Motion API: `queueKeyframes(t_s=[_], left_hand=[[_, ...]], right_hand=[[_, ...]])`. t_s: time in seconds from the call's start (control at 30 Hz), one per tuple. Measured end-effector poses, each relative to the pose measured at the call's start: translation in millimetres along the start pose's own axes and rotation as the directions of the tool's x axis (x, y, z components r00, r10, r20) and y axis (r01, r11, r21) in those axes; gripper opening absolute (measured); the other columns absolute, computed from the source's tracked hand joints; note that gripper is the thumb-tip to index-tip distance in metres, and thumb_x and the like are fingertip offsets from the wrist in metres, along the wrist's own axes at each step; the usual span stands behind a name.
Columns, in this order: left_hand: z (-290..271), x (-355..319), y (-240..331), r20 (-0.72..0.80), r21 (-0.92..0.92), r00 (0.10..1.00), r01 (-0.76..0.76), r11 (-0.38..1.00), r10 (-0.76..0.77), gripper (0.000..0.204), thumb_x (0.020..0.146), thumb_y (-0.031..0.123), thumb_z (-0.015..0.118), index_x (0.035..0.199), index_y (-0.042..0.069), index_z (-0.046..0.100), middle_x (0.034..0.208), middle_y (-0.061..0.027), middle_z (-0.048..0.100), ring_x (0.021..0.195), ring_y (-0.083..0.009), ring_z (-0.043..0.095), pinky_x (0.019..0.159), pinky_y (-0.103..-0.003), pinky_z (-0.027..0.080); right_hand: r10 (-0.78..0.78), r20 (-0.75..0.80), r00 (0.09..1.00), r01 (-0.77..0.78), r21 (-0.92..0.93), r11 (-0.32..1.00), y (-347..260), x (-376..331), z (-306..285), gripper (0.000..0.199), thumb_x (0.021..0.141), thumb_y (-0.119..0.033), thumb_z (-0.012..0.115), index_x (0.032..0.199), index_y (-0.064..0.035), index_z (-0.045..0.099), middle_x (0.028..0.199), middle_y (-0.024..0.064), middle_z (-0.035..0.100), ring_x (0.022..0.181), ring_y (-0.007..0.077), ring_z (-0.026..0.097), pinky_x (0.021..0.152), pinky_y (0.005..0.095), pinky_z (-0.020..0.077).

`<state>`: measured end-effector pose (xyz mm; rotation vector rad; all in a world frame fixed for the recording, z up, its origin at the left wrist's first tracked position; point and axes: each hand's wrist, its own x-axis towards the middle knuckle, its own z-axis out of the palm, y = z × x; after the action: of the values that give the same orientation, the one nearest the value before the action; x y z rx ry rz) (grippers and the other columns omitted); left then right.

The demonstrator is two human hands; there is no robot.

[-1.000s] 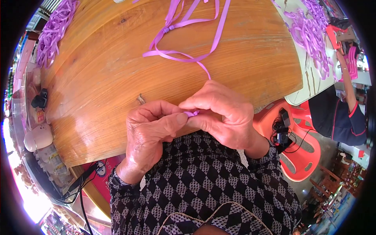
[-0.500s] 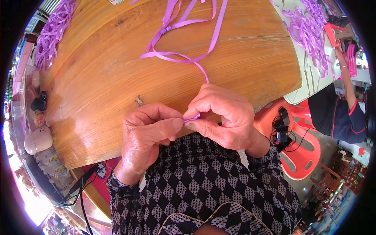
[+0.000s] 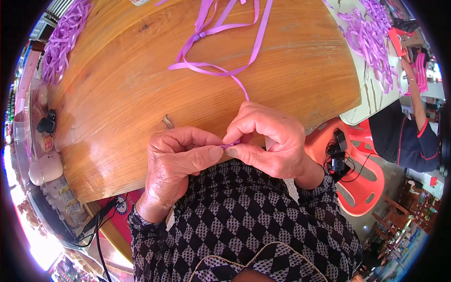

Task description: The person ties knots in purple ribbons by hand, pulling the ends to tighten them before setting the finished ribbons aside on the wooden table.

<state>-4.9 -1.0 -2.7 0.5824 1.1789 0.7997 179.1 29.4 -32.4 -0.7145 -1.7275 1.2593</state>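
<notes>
A long purple ribbon [image 3: 256, 47] lies in loose loops on the wooden table [image 3: 117, 89] and runs down toward me. A small knot or bead sits on it near the far side. Its near end is pinched between my left hand [image 3: 181, 152] and my right hand [image 3: 268, 141], just over the table's near edge. Thumb and forefinger of each hand press together, tips almost touching. Only a small bit of purple shows between them, and the fingers hide the rest.
Heaps of purple ribbon lie at the far left [image 3: 66, 40] and on a white table [image 3: 352, 115] at right. An orange chair [image 3: 361, 188] holds a black device with cables. A co-worker's arm [image 3: 413, 89] reaches in at right. Bags and a pale rounded object [image 3: 47, 168] line the left edge.
Both hands stay pinched on the ribbon. The left fingertips have shifted slightly right, and less purple shows between the hands. The ribbon on the table has barely moved.
</notes>
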Motion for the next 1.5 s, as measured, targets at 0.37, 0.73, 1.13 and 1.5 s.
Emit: queueKeyframes(t_s=[0.37,0.73,1.13,1.5], left_hand=[[-7,1,-1,0.000,0.034,1.000,-0.003,0.999,0.003,0.010,0.073,0.003,0.068,0.080,-0.003,0.064,0.067,-0.0039,0.062,0.051,-0.0035,0.046,0.045,-0.016,0.032],[-4,2,-1,0.008,-0.008,1.000,0.001,1.000,-0.001,0.013,0.073,0.005,0.069,0.080,-0.003,0.063,0.067,-0.0035,0.061,0.052,-0.0037,0.047,0.045,-0.017,0.032],[-8,-2,0,-0.007,0.106,0.998,-0.065,0.992,0.066,0.011,0.072,0.001,0.069,0.081,-0.004,0.065,0.072,-0.0056,0.064,0.060,-0.0061,0.055,0.054,-0.017,0.042],[0,-5,-7,-0.037,0.156,0.986,-0.155,0.975,0.163,0.009,0.078,0.002,0.066,0.083,-0.004,0.064,0.072,-0.0036,0.063,0.063,-0.0048,0.054,0.056,-0.017,0.043]], right_hand=[[-0.168,0.030,0.985,0.170,-0.226,0.959,0,-1,2,0.023,0.063,0.010,0.067,0.080,-0.0026,0.057,0.071,0.0059,0.056,0.059,0.0194,0.050,0.050,0.0280,0.0386],[-0.244,0.007,0.970,0.239,-0.244,0.940,5,2,4,0.027,0.061,-0.001,0.075,0.084,-0.0009,0.059,0.072,0.0072,0.058,0.060,0.0209,0.052,0.051,0.0294,0.0394],[-0.257,0.006,0.966,0.252,-0.221,0.942,4,-2,3,0.021,0.062,0.008,0.070,0.079,0.0010,0.059,0.067,0.0081,0.056,0.054,0.0198,0.050,0.046,0.0284,0.0367],[-0.242,-0.041,0.969,0.221,-0.284,0.933,2,-3,4,0.025,0.062,0.003,0.072,0.084,0.0014,0.061,0.072,0.0099,0.059,0.058,0.0226,0.054,0.049,0.0300,0.0400]])
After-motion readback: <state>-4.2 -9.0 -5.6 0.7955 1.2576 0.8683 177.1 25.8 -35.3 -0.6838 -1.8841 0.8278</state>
